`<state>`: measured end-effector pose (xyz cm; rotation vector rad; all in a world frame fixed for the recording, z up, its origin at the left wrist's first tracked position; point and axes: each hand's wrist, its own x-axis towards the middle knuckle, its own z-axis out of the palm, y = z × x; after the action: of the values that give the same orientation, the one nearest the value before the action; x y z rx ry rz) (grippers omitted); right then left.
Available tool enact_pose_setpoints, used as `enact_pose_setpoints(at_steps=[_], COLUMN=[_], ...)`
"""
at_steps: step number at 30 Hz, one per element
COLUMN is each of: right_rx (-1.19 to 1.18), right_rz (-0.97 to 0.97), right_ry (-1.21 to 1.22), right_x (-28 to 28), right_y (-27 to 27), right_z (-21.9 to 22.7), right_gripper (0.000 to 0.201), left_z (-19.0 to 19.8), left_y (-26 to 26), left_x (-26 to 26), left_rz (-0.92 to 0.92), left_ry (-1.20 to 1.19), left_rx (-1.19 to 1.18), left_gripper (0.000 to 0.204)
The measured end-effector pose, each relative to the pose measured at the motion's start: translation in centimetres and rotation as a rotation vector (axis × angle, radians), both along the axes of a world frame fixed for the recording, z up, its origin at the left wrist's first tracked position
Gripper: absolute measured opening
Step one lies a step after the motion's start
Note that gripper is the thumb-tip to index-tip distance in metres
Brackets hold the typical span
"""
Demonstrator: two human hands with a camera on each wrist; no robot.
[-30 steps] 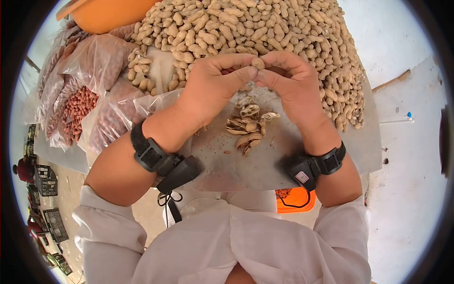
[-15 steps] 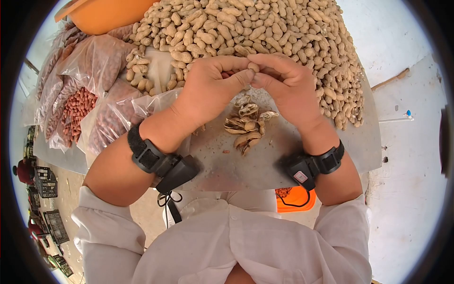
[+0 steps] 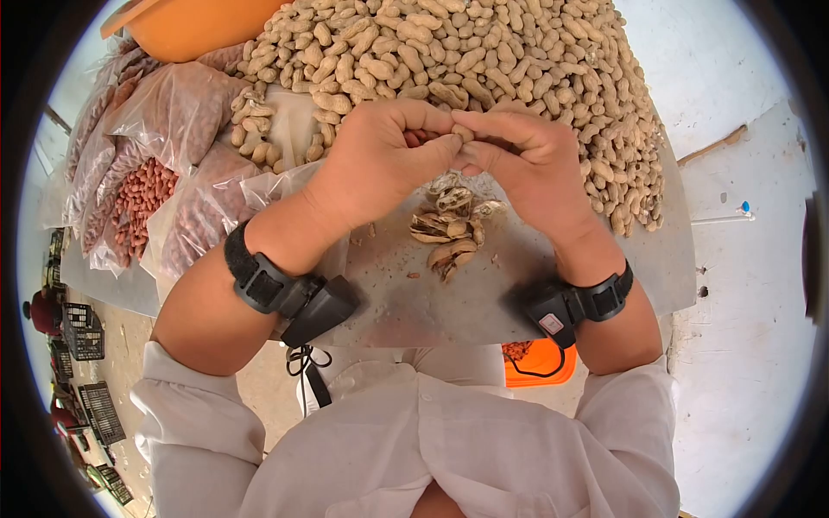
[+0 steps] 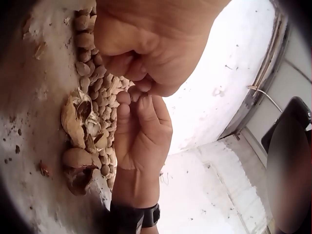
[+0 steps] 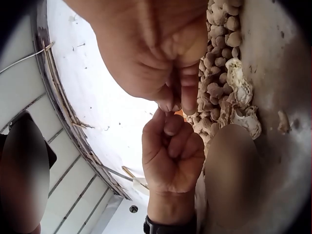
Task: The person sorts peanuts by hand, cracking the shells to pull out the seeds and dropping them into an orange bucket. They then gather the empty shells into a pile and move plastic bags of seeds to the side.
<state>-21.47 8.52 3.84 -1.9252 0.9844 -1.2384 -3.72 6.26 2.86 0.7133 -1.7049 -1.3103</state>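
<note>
Both hands meet at the fingertips over the near edge of the peanut heap. Between them sits a peanut (image 3: 464, 133), pinched by the thumb and fingers of my left hand (image 3: 380, 155) and also by those of my right hand (image 3: 534, 164). Reddish kernels (image 3: 416, 136) show inside the curled left fingers. In the left wrist view the fingertips of both hands nearly hide the peanut. Below the hands, cracked empty shells (image 3: 451, 229) lie in a small pile on the metal tabletop (image 3: 406, 302).
A big heap of unshelled peanuts (image 3: 484, 52) covers the table's far side. Plastic bags of red kernels (image 3: 173, 108) stand at the left, one showing loose kernels (image 3: 142, 203). An orange basin (image 3: 199, 30) is behind them; another orange container (image 3: 544, 363) sits below the table edge.
Both hands have come slightly toward the body, with the peanut still between the fingertips. The right fingers have shifted on it. Reddish kernels in the left hand show more plainly.
</note>
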Motion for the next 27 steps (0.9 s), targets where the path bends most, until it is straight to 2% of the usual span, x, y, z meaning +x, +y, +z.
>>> enact_pose_setpoints(at_steps=[9,14,17,27], right_rx=[0.028,0.195,0.283,0.425], right_rz=[-0.072,0.007,0.053,0.123], right_ry=[-0.042,-0.251,-0.402,-0.712], right_x=[0.8,0.7,0.7,1.1], right_y=[0.5,0.3,0.0,-0.5], right_z=[-0.3,-0.4,-0.6,-1.5], right_gripper=[0.019,0.019,0.02,0.023], left_z=[0.1,-0.5,-1.0,-0.2], left_y=[0.4,-0.1,-0.3,0.3], left_x=[0.0,0.0,-0.5,-0.6], left_rz=[0.032,0.055,0.082,0.062], left_ry=[-0.046,-0.076,0.095,0.232], left_rx=[-0.023,-0.016,0.012,0.126], left_gripper=[0.01,0.014,0.015,0.018])
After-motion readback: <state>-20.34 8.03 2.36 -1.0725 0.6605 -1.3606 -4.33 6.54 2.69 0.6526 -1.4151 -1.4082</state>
